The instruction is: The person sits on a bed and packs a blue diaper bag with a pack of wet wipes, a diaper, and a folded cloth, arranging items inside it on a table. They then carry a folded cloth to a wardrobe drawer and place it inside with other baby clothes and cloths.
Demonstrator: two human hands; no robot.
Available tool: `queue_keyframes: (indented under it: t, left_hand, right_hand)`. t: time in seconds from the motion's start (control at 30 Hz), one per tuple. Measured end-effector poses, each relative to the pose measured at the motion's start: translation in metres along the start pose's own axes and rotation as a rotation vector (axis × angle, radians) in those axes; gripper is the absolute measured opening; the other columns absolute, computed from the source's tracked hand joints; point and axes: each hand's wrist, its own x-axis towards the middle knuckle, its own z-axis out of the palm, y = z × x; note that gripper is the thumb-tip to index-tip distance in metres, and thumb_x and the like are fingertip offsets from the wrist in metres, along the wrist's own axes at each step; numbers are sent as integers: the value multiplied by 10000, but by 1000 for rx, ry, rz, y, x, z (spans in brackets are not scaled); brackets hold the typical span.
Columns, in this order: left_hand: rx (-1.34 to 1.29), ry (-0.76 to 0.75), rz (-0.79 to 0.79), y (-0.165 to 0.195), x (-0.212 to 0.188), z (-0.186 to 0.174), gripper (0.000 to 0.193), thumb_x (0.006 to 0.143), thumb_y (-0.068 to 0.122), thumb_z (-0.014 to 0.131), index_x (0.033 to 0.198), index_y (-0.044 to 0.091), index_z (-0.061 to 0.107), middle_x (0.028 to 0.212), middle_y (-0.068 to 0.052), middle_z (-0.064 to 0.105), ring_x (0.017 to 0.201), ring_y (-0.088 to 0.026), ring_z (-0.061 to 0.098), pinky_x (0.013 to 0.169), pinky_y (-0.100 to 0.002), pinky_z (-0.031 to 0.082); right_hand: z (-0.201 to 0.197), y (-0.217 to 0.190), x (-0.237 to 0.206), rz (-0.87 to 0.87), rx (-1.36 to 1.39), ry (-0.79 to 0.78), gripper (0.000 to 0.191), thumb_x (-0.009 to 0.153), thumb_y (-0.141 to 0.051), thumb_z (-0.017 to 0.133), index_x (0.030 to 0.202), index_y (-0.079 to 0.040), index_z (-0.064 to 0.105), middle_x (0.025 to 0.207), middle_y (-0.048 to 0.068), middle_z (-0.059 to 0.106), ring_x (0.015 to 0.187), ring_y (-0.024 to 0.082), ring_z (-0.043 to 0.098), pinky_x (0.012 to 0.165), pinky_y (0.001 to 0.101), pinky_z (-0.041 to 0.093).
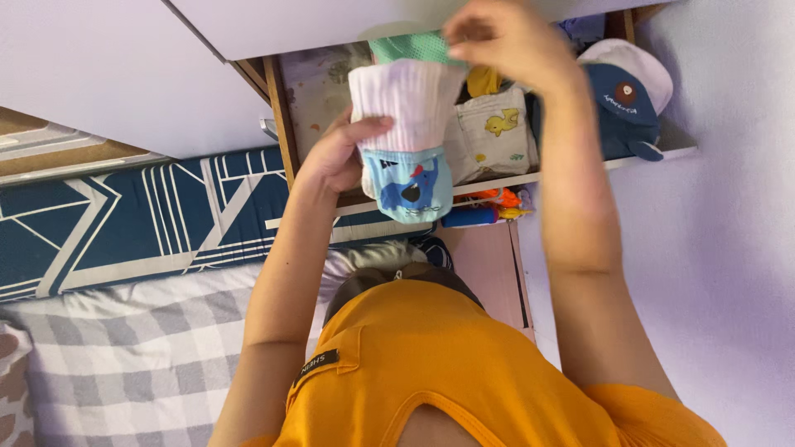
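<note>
We are holding a stack of small folded clothes in front of an open wooden drawer, the camera looking down past our orange top. The stack is showing a white ribbed piece above and a light-blue piece with an elephant print below, with a green mesh piece at its far end. Our left hand is cupping the side of the stack, the thumb pressing across the white ribbed cloth. Our right hand is pinching the far end by the green mesh, fingers closed on the fabric.

Inside the drawer, just beside the stack, a cream garment with a yellow duck print is lying folded, and something yellow is peeking out behind it. A navy and white cap is resting at the drawer's right end. Orange and blue items are sitting along the front edge; we cannot tell what they are.

Handling this well, in our judgement, means keeping both grips firm so that the folded layers are not sliding apart, and holding the stack level and square to the gap beside the duck-print garment.

Beyond, a navy patterned mat and a grey checked sheet are lying to our left.
</note>
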Motion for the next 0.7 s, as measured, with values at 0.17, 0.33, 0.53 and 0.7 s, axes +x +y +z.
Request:
queue_keyframes:
  t: [0.17,0.33,0.53,0.7]
  left_hand:
    - [-11,13,5,4,-2,-3,647,805,79,770,1392,-39,523,1237,-161,690,1147,-286,687,1053,-470,546]
    - [-39,-14,14,4,-1,-7,639,823,80,760,1400,-47,517,1244,-162,683,1151,-295,675,1061,-473,538]
    - [-65,-34,8,5,-3,-17,570,822,92,723,1346,-61,559,1223,-177,699,1126,-310,696,1046,-478,548]
    - [-91,-5,32,19,-5,-31,515,861,81,719,1329,-84,579,1228,-194,694,1143,-324,687,1080,-489,538]
  right_hand:
    - [-28,57,-49,500,-354,155,170,903,-162,806,1033,-58,773,912,88,767,754,155,720,713,322,579]
    - [-11,88,-65,915,-568,68,280,842,-278,845,847,0,816,776,129,777,708,196,759,771,330,599]
    - [14,87,-63,1053,-690,82,344,743,-349,907,871,-63,764,772,83,781,812,221,764,798,392,585]
    - [22,74,-76,825,-697,187,303,726,-317,904,878,-80,790,848,110,762,853,277,727,771,409,564]
